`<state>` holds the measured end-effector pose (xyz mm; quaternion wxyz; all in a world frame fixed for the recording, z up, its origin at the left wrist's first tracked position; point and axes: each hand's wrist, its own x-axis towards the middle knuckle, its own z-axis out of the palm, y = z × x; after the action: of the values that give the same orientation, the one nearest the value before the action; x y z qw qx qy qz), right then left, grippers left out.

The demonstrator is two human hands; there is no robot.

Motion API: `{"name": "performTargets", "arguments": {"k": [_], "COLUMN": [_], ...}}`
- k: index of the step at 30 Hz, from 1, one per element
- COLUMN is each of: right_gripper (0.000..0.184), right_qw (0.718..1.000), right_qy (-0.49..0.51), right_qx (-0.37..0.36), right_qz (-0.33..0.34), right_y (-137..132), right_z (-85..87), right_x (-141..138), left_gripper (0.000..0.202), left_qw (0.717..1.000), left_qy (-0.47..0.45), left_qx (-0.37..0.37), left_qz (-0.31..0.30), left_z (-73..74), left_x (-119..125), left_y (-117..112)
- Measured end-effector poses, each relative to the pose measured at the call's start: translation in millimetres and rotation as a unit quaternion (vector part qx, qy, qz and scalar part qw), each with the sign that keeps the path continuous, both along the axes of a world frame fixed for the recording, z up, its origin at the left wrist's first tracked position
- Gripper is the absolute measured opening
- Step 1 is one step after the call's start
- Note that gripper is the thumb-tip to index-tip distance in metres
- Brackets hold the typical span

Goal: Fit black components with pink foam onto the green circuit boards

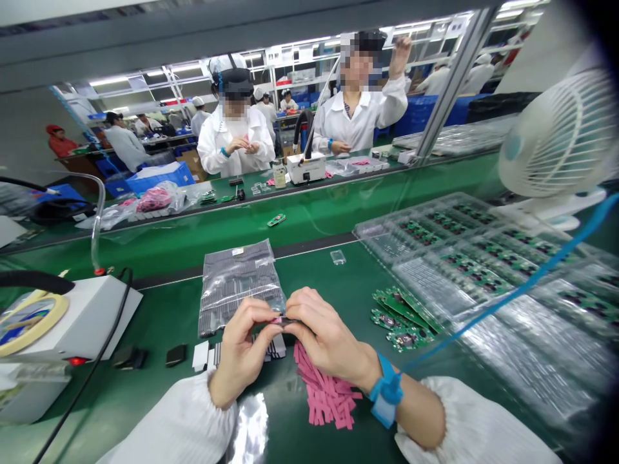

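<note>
Fingertips of my left hand (pixel 246 345) and my right hand (pixel 326 332) meet in a pinch over the green bench. Between them is a small dark piece (pixel 289 321) with a bit of pink at its left end; the fingers hide most of it. Under my right hand lies a loose pile of pink strips (pixel 331 399). Just beyond my hands rests a clear bag of grey striped strips (pixel 236 277). Beside my left hand are several white and black-striped pieces (pixel 201 356), partly hidden by it. A blue wrist strap (pixel 387 392) is on my right wrist.
Green circuit boards (pixel 403 319) and clear trays (pixel 464 264) of boards lie right, below a white fan (pixel 556 135). The strap's blue cord (pixel 512 293) crosses there. A white machine (pixel 91 316) stands left. Across a green belt (pixel 319 212), two co-workers (pixel 236 138) face me.
</note>
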<state>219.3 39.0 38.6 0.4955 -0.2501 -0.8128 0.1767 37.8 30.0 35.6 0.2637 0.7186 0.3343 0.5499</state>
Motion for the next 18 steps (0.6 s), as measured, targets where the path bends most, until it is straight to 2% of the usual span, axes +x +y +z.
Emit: {"name": "performTargets", "arguments": {"k": [10,18], "right_gripper": [0.015,0.013], "right_qw": [0.988,0.990], "right_qy": [0.143,0.113], "right_qx": [-0.049,-0.082], "right_qz": [-0.007,0.010], "right_y": [3,6], "right_z": [-3.9,-5.2], "right_x": [-6,-1], "left_gripper": [0.018,0.022], "left_qw": [0.995,0.997], "left_qy": [-0.090,-0.077], "left_qx": [-0.039,-0.026], "left_qz": [-0.013,-0.018], "left_z": [-2.8,-5.3], "left_x": [12,5], "left_y": [6,6]}}
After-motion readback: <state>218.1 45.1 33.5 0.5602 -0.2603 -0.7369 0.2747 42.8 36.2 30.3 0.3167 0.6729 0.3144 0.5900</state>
